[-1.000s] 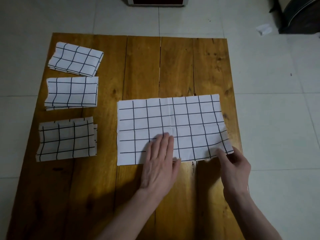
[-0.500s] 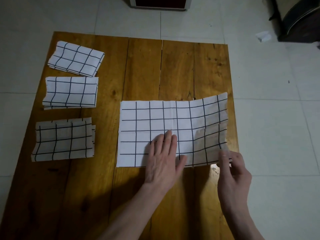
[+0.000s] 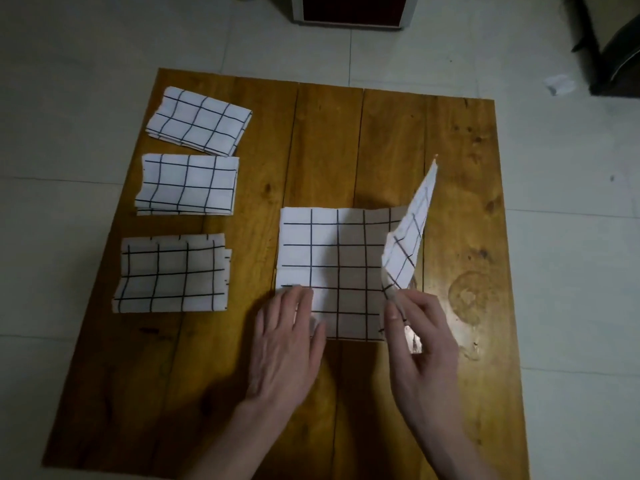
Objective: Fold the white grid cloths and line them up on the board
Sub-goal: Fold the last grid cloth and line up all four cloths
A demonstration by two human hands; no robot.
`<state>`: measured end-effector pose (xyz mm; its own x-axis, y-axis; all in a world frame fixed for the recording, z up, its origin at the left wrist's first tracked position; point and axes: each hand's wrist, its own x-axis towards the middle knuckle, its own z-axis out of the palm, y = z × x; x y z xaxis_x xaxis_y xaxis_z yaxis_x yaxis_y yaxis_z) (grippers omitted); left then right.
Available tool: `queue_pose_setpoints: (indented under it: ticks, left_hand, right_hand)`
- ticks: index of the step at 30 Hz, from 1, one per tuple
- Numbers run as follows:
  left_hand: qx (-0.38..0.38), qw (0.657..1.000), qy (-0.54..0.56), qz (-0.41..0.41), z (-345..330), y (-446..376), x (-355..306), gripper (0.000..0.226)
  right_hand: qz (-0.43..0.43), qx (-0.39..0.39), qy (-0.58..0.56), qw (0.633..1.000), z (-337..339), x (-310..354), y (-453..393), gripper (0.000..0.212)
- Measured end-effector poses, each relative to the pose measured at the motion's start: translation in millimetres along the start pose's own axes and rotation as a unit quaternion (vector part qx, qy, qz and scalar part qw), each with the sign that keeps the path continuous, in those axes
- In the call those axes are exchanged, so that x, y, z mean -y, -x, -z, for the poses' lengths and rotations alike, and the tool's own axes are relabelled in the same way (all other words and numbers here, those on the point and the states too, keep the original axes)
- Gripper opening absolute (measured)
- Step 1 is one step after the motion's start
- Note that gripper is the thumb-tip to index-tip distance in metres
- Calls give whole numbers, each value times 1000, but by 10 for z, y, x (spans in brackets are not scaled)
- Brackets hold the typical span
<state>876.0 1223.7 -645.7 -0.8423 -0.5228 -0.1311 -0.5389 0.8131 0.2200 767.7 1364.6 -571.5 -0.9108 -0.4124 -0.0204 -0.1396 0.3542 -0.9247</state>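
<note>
A white grid cloth (image 3: 337,268) lies half-folded in the middle of the wooden board (image 3: 460,188). My right hand (image 3: 420,344) pinches its near right corner and holds the right end lifted, so that end stands up as a flap (image 3: 410,233) leaning left. My left hand (image 3: 287,337) lies flat with straight fingers on the cloth's near left corner. Three folded grid cloths sit in a column down the board's left side: the far one (image 3: 199,121), the middle one (image 3: 188,184) and the near one (image 3: 173,273).
The board rests on a pale tiled floor (image 3: 568,258). A white-framed box (image 3: 349,10) stands beyond the far edge, dark furniture (image 3: 613,46) at the top right, and a scrap of paper (image 3: 559,84) beside it. Bare wood shows to the right of the cloth.
My right hand has raised the cloth's right end off the board and swung it leftward. My left hand has slid left along the near edge to the cloth's left corner.
</note>
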Motion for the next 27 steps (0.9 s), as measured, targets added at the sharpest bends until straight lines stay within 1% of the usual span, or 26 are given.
queue_pose_setpoints:
  ticks: [4, 8, 11, 19, 23, 25, 27]
  left_hand:
    - [-4, 1000, -10, 28, -37, 114, 266, 53]
    - [-17, 1000, -2, 25, -77, 158, 365, 56]
    - [-19, 1000, 6, 24, -84, 162, 390, 60]
    - [-24, 999, 39, 21, -98, 191, 398, 63]
    - [-13, 998, 69, -4, -105, 243, 423, 62]
    - [-6, 997, 82, -4, -105, 259, 428, 57]
    - [3, 997, 76, -5, -102, 266, 433, 54]
  right_hand:
    - [28, 73, 48, 996, -323, -69, -1, 29]
    - [40, 155, 107, 981, -627, -258, -27, 33]
    - [54, 195, 152, 967, -805, -410, -27, 36]
    - [60, 220, 200, 953, -971, -524, 10, 40]
    - [48, 255, 222, 940, -934, -480, -13, 52]
    - [67, 268, 231, 933, -854, -463, -36, 51]
    - [86, 262, 225, 935, -739, -459, -98, 46]
